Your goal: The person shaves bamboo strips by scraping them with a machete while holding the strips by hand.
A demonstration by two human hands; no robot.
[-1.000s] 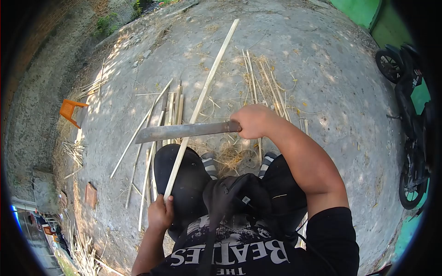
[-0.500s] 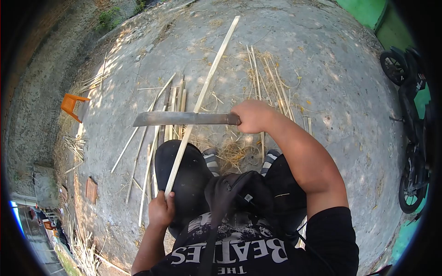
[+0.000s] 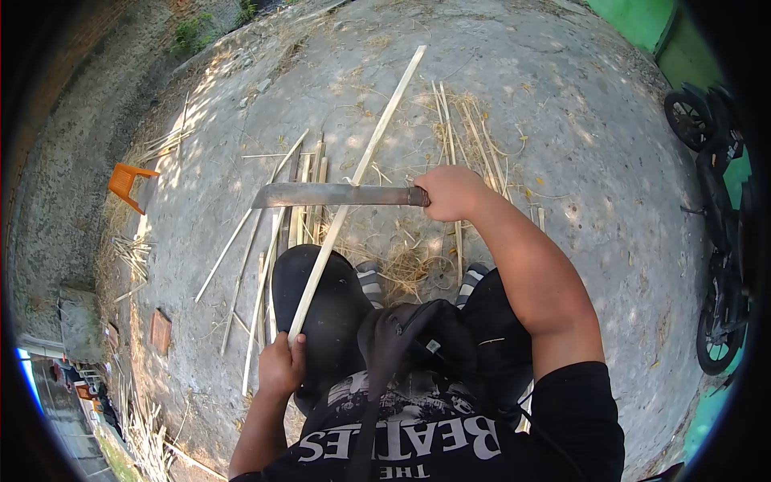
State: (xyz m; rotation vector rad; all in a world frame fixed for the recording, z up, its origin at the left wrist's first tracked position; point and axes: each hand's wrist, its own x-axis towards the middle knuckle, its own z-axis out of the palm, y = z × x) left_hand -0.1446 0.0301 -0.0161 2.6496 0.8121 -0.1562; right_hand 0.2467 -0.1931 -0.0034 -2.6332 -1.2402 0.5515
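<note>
- Cream-coloured wood strip (image 3: 369,153): long, narrow; runs diag. from lower L, at the hand, to upper R, far end over bare ground. Passes in front of L knee (image 3: 309,285) in this view; contact w/ knee cannot be told.
- L hand (image 3: 283,365): fingers wrapped on near end of strip, thumb along its R side; grip closed.
- R hand (image 3: 451,193): closed in a fist round handle (image 3: 418,196) of the big knife (image 3: 333,194); arm bent at elbow.
- Knife: blade approx. horiz., tip to L, laid across strip, well fwd of L hand. Small pale sliver (image 3: 347,181) at blade's upper edge, by the crossing.
- Hands: well apart, one ea. on strip & knife.
- Ground, L of centre: loose strips (image 3: 322,173), several side by side, others crossed at angles.
- Ground, R of centre: more thin strips (image 3: 484,149), w/ dry fibres.
- Between striped feet (image 3: 369,285): tangle of tan shavings (image 3: 408,267).
- Operator: black shirt (image 3: 482,402) w/ white lettering; black bag (image 3: 414,333) at waist.
- Periphery: orange stool (image 3: 126,183) & reddish block (image 3: 161,332) far L; dark motorcycle (image 3: 715,233) far R, nr. green wall (image 3: 634,20).
</note>
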